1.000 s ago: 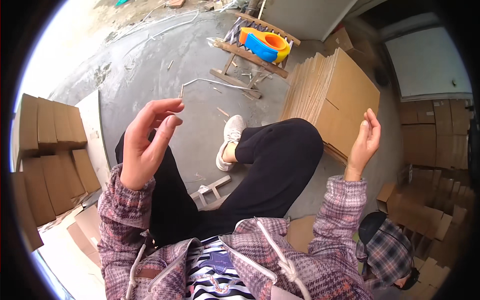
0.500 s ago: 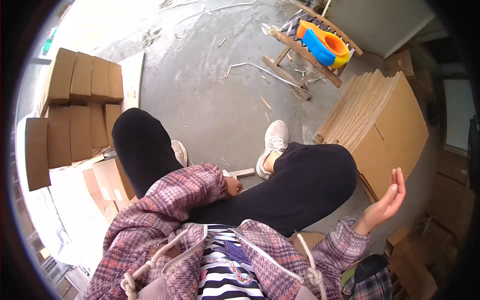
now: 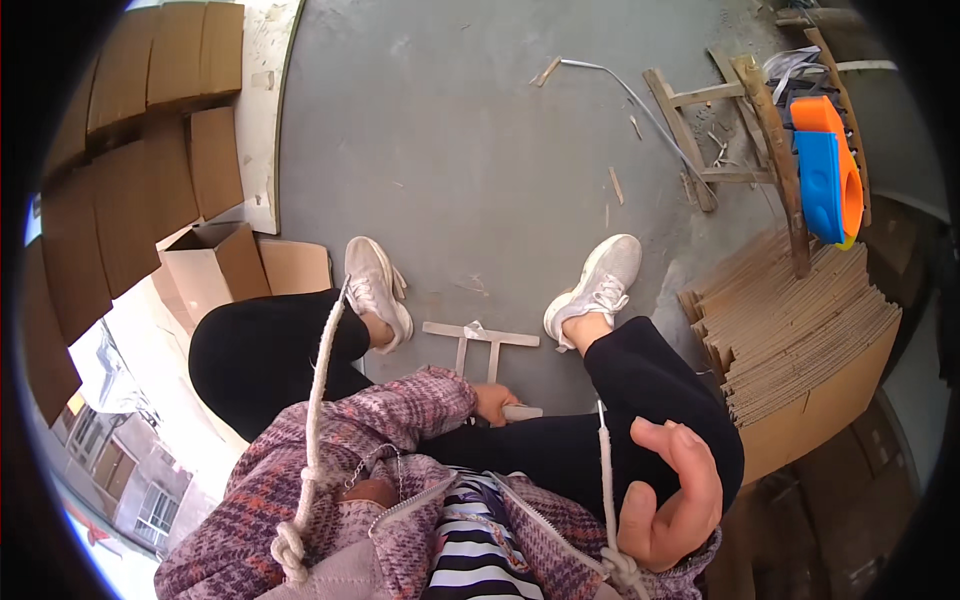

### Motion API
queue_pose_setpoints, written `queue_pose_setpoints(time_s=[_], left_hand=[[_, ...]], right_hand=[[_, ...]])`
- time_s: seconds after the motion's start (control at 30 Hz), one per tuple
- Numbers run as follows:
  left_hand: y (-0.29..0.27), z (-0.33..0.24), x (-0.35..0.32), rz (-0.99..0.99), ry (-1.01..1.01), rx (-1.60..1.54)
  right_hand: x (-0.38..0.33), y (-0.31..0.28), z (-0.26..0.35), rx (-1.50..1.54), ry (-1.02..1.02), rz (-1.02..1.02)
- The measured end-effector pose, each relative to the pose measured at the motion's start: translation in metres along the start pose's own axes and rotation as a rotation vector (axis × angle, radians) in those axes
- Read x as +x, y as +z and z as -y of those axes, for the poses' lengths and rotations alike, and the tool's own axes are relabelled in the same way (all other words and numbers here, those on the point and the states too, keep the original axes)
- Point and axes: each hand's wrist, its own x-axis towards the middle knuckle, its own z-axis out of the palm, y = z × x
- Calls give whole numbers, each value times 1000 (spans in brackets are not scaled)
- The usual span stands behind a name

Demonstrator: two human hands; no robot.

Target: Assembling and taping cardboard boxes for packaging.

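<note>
Wooden frame (image 3: 495, 337) runs just beyond my left hand (image 3: 492, 402), whose grip I can't tell from afar, so I'd seat its fingers squarely, my open, empty right hand (image 3: 680, 495) well clear.

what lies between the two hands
Head view: a wooden bar, black trousers and a white drawstring lie between the left hand and the right hand.

Left hand (image 3: 490, 403) low, partly hidden; right hand (image 3: 682, 505) hovering, fingers (image 3: 692, 458) loosely curled.
</note>
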Motion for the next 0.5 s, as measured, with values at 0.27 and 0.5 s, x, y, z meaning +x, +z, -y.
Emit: queue_pose_setpoints(time_s=[0.27, 0.5], left_hand=[[37, 20, 11, -128, -54, 108], [26, 46, 1, -235, 61, 178]], right_hand=[[-44, 19, 18, 7, 93, 67], [-89, 36, 27, 160, 127, -262]])
